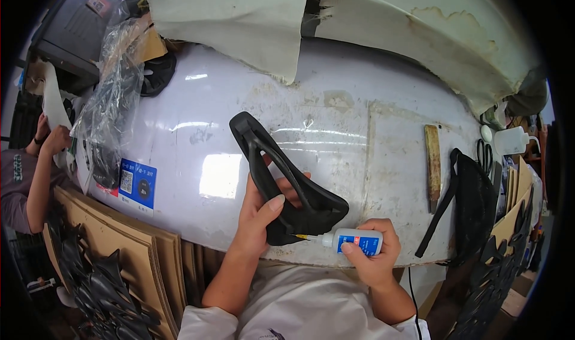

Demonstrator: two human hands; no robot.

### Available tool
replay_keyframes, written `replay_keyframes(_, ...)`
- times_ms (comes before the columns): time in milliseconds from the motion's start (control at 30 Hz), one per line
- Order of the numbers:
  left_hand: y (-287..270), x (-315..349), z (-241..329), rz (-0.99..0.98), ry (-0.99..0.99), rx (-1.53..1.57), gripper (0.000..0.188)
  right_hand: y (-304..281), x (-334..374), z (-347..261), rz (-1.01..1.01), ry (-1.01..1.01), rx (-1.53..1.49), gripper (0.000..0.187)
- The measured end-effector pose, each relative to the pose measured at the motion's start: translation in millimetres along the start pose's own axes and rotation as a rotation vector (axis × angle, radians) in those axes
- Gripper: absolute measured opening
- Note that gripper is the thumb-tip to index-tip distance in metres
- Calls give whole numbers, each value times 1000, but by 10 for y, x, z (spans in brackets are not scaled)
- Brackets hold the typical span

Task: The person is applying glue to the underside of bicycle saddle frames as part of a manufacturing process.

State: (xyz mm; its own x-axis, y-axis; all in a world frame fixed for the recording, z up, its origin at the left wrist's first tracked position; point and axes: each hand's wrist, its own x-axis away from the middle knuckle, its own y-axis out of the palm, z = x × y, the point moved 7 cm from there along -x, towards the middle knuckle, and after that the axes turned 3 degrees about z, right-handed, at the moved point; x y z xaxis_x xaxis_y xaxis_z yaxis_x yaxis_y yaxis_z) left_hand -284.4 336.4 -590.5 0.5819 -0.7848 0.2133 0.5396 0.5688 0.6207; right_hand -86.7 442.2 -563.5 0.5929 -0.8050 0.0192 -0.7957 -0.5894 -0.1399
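Note:
A black bicycle saddle (311,191) with a long slot down its middle is tilted above the table's near edge. My left hand (257,217) grips it from its left side, thumb on top and some fingertips showing through behind the slot. My right hand (380,253) is wrapped round a small white squeeze bottle (365,241) with a blue label, held on its side. The bottle's thin yellow nozzle (304,237) points left and meets the saddle's lower edge; whether it touches there I cannot tell.
The glossy white table (239,142) bears a worn flat wooden strip (432,169), a black cloth bag (473,202) and scissors (484,154) at right. Pale fabric sheets (227,23) hang over its far side. Clear plastic (111,94) lies left, near another person's hand (57,139). Cardboard sheets (114,238) stand front left.

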Motion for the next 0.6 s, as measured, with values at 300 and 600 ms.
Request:
replay_keyframes(300, 12, 2, -9, 3, 1, 1, 86, -14, 19, 53, -5, 12, -23, 37)
replay_keyframes(600, 21, -8, -8, -4, -1, 2, 85, -23, 1, 56, -10, -1, -17, 38)
